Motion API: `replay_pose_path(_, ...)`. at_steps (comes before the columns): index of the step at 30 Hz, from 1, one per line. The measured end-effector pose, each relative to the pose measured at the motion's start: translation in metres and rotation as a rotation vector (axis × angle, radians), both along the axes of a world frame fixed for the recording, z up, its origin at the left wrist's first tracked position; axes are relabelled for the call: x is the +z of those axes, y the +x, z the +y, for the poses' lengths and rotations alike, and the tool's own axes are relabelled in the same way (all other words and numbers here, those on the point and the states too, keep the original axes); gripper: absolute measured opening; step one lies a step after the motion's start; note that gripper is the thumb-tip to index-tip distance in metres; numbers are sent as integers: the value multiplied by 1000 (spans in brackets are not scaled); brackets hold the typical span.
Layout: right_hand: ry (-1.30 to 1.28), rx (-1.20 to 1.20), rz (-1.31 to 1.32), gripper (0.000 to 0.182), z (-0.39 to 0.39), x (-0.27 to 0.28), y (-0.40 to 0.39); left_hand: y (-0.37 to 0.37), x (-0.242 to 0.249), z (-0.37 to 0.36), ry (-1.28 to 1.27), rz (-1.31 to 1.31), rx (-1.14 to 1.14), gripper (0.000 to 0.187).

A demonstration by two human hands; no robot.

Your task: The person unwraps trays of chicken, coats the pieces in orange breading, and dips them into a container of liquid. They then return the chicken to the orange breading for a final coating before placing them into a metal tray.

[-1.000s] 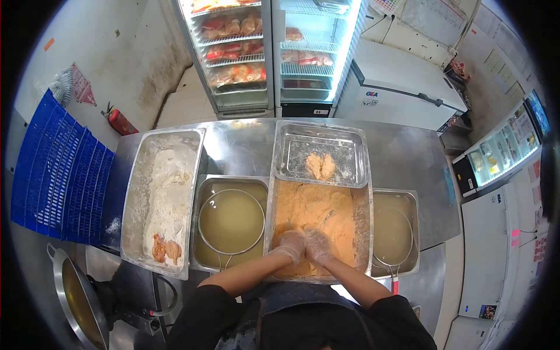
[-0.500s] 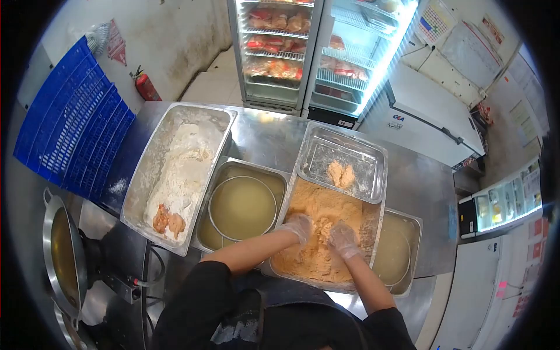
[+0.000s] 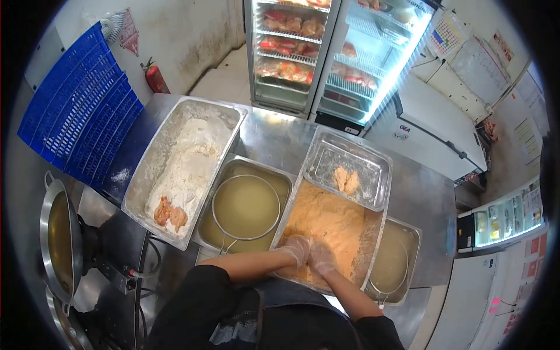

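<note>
My left hand (image 3: 300, 249) and my right hand (image 3: 320, 257), both in clear plastic gloves, are side by side at the near end of a deep metal pan (image 3: 373, 256). They press into orange breading flour (image 3: 326, 216) that covers the pan's bottom. The fingers of both hands look curled inward and partly sunk in the flour; whatever lies between them is hidden. A shallow metal tray (image 3: 382, 175) rests across the far end of this pan. Coated chicken pieces (image 3: 346, 180) lie in that tray.
Left of the flour pan stands a pan of liquid (image 3: 286, 192) with a round strainer (image 3: 214, 204). Further left, a long pan (image 3: 137, 195) holds white flour and raw chicken (image 3: 169, 214). Another liquid pan (image 3: 415, 256) is at right. A wok (image 3: 52, 233) and blue crate (image 3: 81, 111) flank the left.
Both hands have come together and moved nearer to my body; my right hand shifted left. The lumpy piece seen between them earlier is now out of sight. The camera view has tilted slightly.
</note>
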State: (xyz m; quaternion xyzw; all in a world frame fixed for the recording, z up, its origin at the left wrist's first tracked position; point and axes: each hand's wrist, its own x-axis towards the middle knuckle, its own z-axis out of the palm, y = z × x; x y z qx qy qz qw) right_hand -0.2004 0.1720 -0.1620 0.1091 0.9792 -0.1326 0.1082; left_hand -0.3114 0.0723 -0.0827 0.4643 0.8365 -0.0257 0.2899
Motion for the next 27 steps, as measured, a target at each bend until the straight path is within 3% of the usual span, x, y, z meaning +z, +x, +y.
replay_pose_path(2,1,-35,-27,20,-19,110,-23,-5,3,2,-52,-3,-218,27)
replay_pose_path(6,-22,-142,-98,18,6,102,-28,-13,41,6,-67,82,-166,29)
replay_pose_path(8,-106,-187,-67,32,18,101,-32,-28,47,8,72,-183,32,29)
replay_pose_path(12,-134,-214,-25,48,36,100,-40,-51,40,20,86,-249,-77,28)
replay_pose_path(14,-30,-102,287,62,36,66,-31,-38,17,15,-71,25,-334,31)
replay_pose_path(15,-33,-104,284,62,34,49,-20,-29,-24,15,-74,22,-335,31)
replay_pose_path(16,162,64,365,55,31,32,-4,-17,-84,15,-51,126,-423,31)
replay_pose_path(17,353,235,442,49,27,23,6,-2,-118,12,-29,227,-509,31)
replay_pose_path(18,341,237,434,49,17,21,9,14,-124,5,-37,214,-507,31)
replay_pose_path(20,135,70,-165,35,-16,47,0,36,-126,-3,50,360,-191,31)
replay_pose_path(21,127,71,-170,35,-25,55,-2,35,-123,-3,44,353,-193,31)
replay_pose_path(23,-70,-104,26,24,-35,71,-6,21,-112,3,196,-31,6,27)
replay_pose_path(26,14,-15,-175,23,-27,95,-11,19,-88,1,47,16,62,23)
replay_pose_path(27,15,-15,-174,23,-33,134,-22,17,-90,0,49,18,61,23)
